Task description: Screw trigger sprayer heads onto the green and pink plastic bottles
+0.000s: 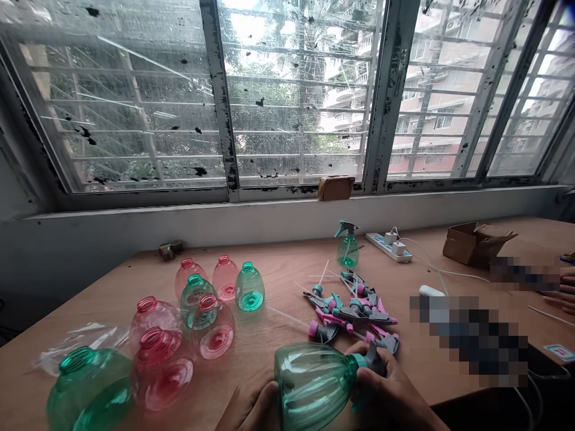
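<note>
A clear green spray bottle (309,383) lies on its side in front of me, its neck to the right. Around its base end curls my left hand (256,404), thumb against the side. My right hand (393,383) grips the grey-and-teal trigger sprayer (359,361) at the neck, its thumb and fingers about the teal collar; part of the sprayer is hidden by the hand. Just beyond lies a heap of loose trigger sprayers (359,308), pink, teal and grey, with thin tubes. To the left stand several open bottles, among them a green bottle (250,288) and a pink bottle (213,329).
Farther back, a green bottle with sprayer fitted (348,246) stands near a power strip (389,247). Beyond are an open cardboard box (471,244) and cables. Clear plastic wrap (85,344) lies left. Another person's hand (561,293) rests at the right edge. Some areas are pixelated.
</note>
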Demonstrator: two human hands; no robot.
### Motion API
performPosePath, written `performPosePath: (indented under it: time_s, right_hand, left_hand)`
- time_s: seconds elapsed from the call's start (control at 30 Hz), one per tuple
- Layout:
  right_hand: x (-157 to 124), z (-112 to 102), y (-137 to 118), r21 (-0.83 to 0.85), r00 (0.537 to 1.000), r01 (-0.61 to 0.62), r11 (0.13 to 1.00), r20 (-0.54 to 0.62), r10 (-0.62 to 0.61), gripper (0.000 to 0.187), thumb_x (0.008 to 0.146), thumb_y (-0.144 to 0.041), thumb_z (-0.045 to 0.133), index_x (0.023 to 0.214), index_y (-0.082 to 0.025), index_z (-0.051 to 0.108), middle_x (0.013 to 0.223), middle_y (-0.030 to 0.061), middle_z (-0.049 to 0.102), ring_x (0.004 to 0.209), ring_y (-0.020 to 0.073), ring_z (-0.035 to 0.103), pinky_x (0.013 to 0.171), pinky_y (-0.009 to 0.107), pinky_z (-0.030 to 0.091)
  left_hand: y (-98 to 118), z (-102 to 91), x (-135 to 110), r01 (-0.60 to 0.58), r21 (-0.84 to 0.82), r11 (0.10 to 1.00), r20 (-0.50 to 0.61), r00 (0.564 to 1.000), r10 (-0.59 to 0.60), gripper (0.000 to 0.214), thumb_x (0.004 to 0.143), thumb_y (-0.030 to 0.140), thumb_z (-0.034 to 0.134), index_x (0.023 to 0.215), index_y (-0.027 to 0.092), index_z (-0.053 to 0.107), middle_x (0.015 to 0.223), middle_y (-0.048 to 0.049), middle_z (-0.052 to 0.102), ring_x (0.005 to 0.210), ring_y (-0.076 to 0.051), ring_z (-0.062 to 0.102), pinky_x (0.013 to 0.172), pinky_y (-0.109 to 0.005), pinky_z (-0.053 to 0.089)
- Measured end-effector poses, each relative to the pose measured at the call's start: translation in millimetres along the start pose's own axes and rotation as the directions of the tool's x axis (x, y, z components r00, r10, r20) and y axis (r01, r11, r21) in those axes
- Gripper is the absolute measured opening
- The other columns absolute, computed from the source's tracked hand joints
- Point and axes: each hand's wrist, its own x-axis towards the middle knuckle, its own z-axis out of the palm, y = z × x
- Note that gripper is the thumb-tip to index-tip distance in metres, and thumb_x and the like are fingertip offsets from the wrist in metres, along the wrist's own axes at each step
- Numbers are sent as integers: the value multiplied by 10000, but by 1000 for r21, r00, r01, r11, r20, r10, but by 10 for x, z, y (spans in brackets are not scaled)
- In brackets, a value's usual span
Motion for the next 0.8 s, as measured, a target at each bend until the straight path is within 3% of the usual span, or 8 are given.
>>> performPosePath:
  time_s: [0.1, 0.17, 0.3, 0.4, 0.47, 0.57, 0.67, 0.8]
  right_hand:
    - [10, 1, -2, 0, 1000, 7, 1000, -6, -7, 421, 768, -513, 911, 919, -157, 746, 651, 21, 749, 578, 200, 716, 539, 244, 583]
    - [12, -1, -3, -10, 1000, 3, 1000, -2, -3, 422, 764, -515, 912, 901, -152, 745, 657, 29, 754, 577, 201, 713, 537, 244, 579]
    - [4, -10, 2, -29, 1000, -30, 999, -2, 30, 471, 742, -555, 911, 888, -138, 749, 637, 43, 758, 579, 212, 713, 528, 249, 567]
    - [4, -15, 9, -19, 999, -32, 999, -4, 32, 485, 731, -557, 917, 904, -138, 745, 643, 42, 760, 578, 217, 719, 528, 258, 568]
    - [9, -14, 11, -16, 1000, -20, 1000, -5, 19, 473, 737, -553, 914, 894, -144, 738, 638, 33, 749, 568, 217, 718, 521, 261, 570]
    - [20, -5, 9, -9, 1000, 7, 1000, -6, -7, 451, 755, -551, 901, 883, -152, 735, 631, 18, 725, 559, 209, 705, 517, 261, 570]
    - [22, 5, 8, 4, 1000, 2, 1000, -27, -2, 442, 762, -546, 899, 876, -152, 736, 623, 10, 712, 553, 200, 694, 521, 261, 568]
    - [19, 11, 11, 9, 998, -7, 1000, -70, 7, 476, 744, -565, 905, 881, -146, 725, 610, 8, 705, 533, 206, 689, 507, 278, 577]
  left_hand:
    - [-137, -8, -23, -31, -100, 995, -96, 995, 22, 547, 962, 604, 574, 1432, 324, 577, 1141, -35, 755, 1129, -280, 649, 991, -318, 499]
    - [-185, -13, -37, -26, -160, 987, -107, 994, 9, 551, 959, 581, 600, 1463, 370, 535, 1115, -22, 756, 1109, -259, 661, 975, -307, 510]
    - [-119, -22, -24, -24, -177, 984, -54, 998, 15, 430, 948, 594, 606, 1269, 326, 703, 1055, -18, 771, 997, -248, 691, 930, -293, 531]
    - [-8, -28, -5, -24, -41, 999, -11, 1000, 24, 464, 986, 593, 527, 943, 219, 798, 929, -39, 777, 899, -260, 688, 859, -289, 539]
    - [26, -28, -3, -15, 38, 999, 12, 1000, 14, 495, 1012, 564, 493, 867, 202, 798, 919, -48, 777, 897, -269, 682, 873, -300, 533]
    - [-37, -17, -17, -15, 19, 1000, -35, 999, 16, 439, 986, 578, 542, 1188, 239, 735, 1032, -53, 773, 909, -262, 678, 903, -320, 531]
    - [-148, 0, -37, -30, -74, 997, -120, 993, 21, 585, 967, 595, 570, 1477, 317, 506, 1168, -60, 737, 954, -250, 685, 892, -321, 538]
    - [-94, 10, -43, -24, -79, 997, -89, 996, 17, 487, 969, 585, 572, 1363, 306, 636, 1116, -56, 757, 1041, -284, 677, 958, -349, 525]
